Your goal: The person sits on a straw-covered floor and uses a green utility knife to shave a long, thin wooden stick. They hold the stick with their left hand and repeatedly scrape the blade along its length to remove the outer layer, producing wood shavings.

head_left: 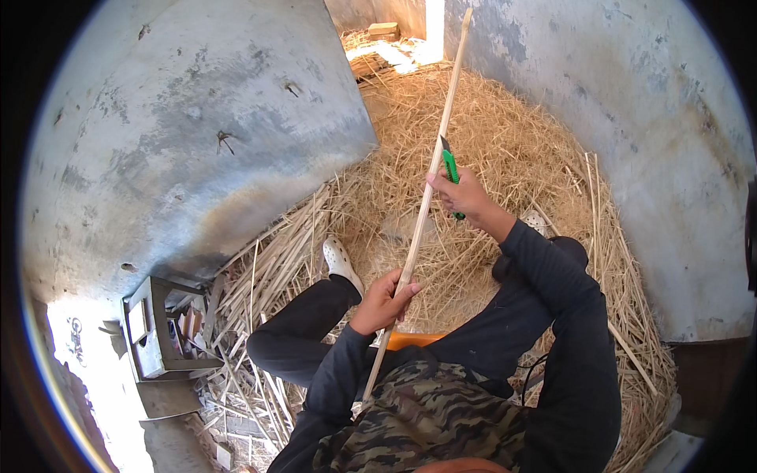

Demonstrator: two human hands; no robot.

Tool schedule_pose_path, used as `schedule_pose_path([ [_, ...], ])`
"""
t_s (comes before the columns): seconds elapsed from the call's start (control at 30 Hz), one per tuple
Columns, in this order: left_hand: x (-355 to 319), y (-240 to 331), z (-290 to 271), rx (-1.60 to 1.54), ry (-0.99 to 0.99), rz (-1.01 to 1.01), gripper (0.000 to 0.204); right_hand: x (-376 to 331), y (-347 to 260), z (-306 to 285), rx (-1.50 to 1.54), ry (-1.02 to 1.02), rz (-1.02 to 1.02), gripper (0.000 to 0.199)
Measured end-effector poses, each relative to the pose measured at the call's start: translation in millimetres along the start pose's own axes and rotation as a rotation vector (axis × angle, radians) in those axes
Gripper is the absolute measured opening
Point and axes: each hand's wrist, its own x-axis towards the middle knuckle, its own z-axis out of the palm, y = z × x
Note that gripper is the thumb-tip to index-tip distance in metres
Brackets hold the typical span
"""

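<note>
Looking down at a seated person working over straw. Left hand (384,299), near and central, closing its fingers around one long pale wooden stick (426,197), low on its length. Stick running from the lap, near, up and slightly right to the far top of the scene, above the straw. Right hand (461,193), farther and to the right, gripping one green utility knife (450,167) in a closed fist, thumb resting against the stick, blade pointing up just beside the stick. Sitting on something orange (414,340), partly hidden. One white shoe (341,260) showing left of the stick. Straw bed (505,142) covering the floor between grey concrete walls (197,118). One small grey box-like frame (154,327) lying near left, holding small brownish items, too small to count.
</note>
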Motion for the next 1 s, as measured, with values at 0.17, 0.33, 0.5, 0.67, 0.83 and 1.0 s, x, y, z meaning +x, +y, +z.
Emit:
schedule_pose_path([
  [0.17, 2.2, -11.9, 3.9, 0.086, 0.206, 0.040, 0.024, 9.3, 0.4, -13.4, -0.004, 0.100, -0.135, 0.027],
  [0.33, -2.6, -3.8, -2.8, -0.444, 0.025, -0.068, 0.033, 5.5, 1.0, -8.8, -0.696, 0.084, -0.450, 0.050],
  [0.5, -8.1, 30.6, -12.1, -0.447, 0.080, -0.160, 0.040, -33.5, 13.8, 13.5, -1.219, -0.030, -0.623, 0.071],
  [0.67, -14.5, 26.5, -15.7, -0.377, 0.029, -0.226, 0.044, -45.9, 22.0, 34.3, -1.301, -0.031, -0.764, 0.071],
  [0.83, -24.1, 17.5, -1.8, -0.197, 0.113, -0.073, 0.044, -16.9, 16.4, 10.6, -1.391, 0.118, -0.601, 0.072],
  [1.0, -26.0, 6.3, -4.1, 0.254, 0.294, 0.113, 0.040, -47.8, 20.5, 45.0, -1.429, -0.076, -0.683, 0.079],
])
